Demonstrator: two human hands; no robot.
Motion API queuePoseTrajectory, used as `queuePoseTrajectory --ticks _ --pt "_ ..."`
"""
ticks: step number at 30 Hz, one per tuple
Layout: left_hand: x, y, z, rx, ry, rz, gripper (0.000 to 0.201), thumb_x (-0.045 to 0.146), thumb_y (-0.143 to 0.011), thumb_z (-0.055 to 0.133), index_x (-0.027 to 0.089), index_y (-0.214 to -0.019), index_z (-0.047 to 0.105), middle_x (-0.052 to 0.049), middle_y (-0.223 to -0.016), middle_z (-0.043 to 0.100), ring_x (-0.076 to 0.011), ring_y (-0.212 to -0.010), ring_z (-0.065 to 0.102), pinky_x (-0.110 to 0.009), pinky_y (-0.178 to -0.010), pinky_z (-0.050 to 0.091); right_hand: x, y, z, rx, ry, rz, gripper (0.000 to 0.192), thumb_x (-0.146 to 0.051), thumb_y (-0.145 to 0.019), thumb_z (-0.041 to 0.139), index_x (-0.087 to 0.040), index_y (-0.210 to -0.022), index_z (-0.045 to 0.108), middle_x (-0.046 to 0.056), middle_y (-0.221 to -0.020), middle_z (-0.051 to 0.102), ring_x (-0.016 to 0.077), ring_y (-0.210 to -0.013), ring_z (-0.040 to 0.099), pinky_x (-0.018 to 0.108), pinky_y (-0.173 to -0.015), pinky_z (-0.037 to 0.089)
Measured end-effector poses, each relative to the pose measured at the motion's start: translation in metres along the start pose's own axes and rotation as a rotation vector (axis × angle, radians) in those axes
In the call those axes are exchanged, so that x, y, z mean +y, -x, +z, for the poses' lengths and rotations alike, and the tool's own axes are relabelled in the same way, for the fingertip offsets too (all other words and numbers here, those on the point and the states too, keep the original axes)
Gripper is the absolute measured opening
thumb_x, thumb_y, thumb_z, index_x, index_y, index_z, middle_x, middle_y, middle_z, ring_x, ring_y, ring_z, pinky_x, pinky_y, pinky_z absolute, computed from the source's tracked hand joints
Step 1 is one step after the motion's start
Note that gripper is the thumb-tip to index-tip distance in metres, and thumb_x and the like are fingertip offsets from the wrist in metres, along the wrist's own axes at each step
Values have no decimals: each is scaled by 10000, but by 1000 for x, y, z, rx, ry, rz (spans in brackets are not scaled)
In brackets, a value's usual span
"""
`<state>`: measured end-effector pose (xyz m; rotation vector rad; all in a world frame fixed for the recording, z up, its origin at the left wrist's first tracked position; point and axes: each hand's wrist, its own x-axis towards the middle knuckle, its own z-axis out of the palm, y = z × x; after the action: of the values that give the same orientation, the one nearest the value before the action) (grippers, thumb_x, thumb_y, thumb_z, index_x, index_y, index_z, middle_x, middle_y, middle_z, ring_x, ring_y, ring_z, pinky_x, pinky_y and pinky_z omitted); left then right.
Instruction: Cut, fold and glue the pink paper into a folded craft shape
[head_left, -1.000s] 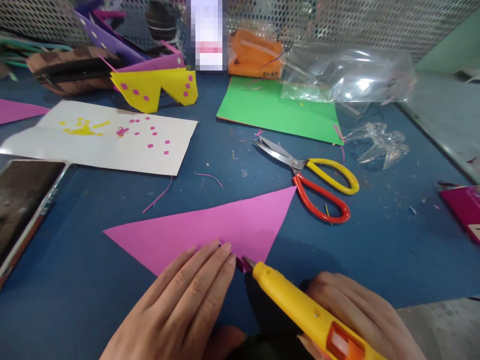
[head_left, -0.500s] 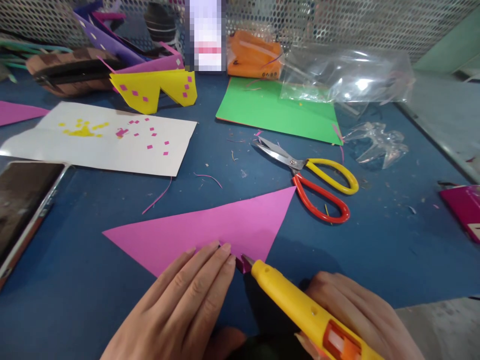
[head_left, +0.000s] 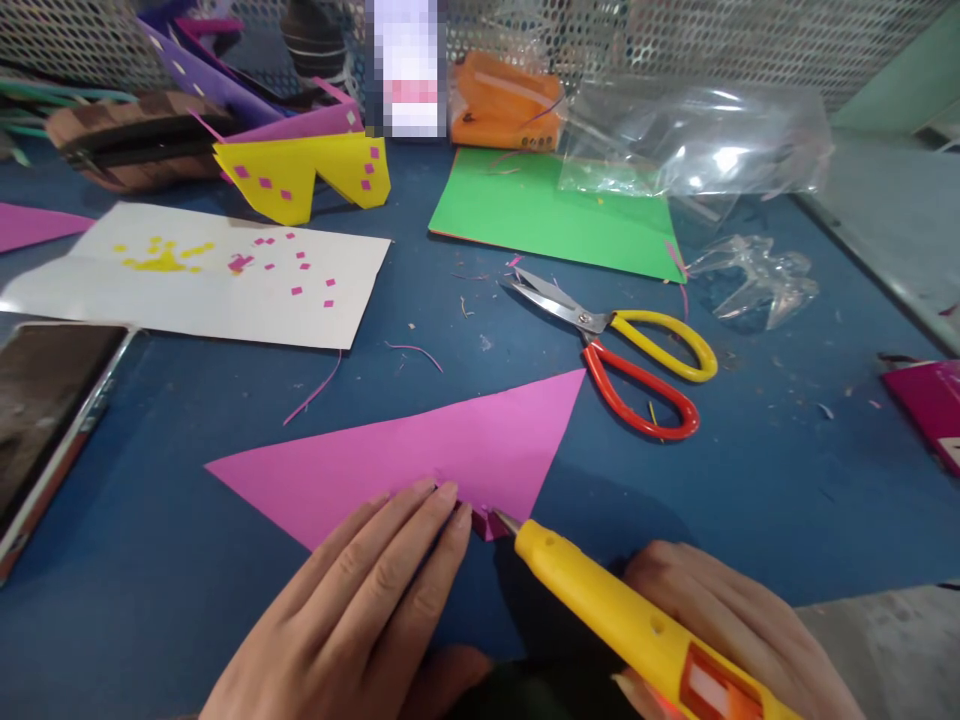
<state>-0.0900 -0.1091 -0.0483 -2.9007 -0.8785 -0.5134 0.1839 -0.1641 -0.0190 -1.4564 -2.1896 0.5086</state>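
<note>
My left hand [head_left: 360, 610] lies with its fingers stretched out over the lower edge of a pink triangular sheet [head_left: 420, 440]. The fingertips press beside a small dark slit or fold in the sheet. A yellow glue gun [head_left: 600, 590] is gripped in my right hand [head_left: 727, 610], though most of the fingers are hidden behind it. Its metal nozzle points left at the fold, close to the fingertips, where small shiny spots show. Scissors [head_left: 585, 320] with one yellow and one red handle lie just past the sheet's right corner, blades partly apart.
Beyond the sheet lie a white card [head_left: 225, 310] with yellow and pink bits, a yellow paper mask [head_left: 289, 175], green sheets [head_left: 555, 215] and clear plastic packaging [head_left: 697, 135]. A phone [head_left: 52, 410] rests at left. Pink thread-like scraps [head_left: 315, 388] are strewn about.
The glue gun has shifted a little right, its nozzle drawing slightly back from my left fingertips. My left hand stays on the pink sheet. The whole view has tilted slightly.
</note>
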Motion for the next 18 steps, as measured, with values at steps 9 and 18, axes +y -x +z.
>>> queuePoseTrajectory --ticks 9,18 --pt "6 -6 -4 101 53 6 313 330 -991 572 160 -1234 674 0 -1270 692 -178 -1234 589 -342 -1255 253 0 4 2 7 -46 16 244 -326 -1040 409 -238 -828 494 -46 -643 559 90 -498 525 194 -476 411" --pt "1 -9 -5 29 43 40 405 442 -1006 526 186 -1297 642 28 -1333 670 -169 -1234 594 -317 -1256 223 0 3 -1 24 -45 -18 207 -264 -1011 444 -229 -819 513 -42 -644 577 94 -505 536 192 -495 442"
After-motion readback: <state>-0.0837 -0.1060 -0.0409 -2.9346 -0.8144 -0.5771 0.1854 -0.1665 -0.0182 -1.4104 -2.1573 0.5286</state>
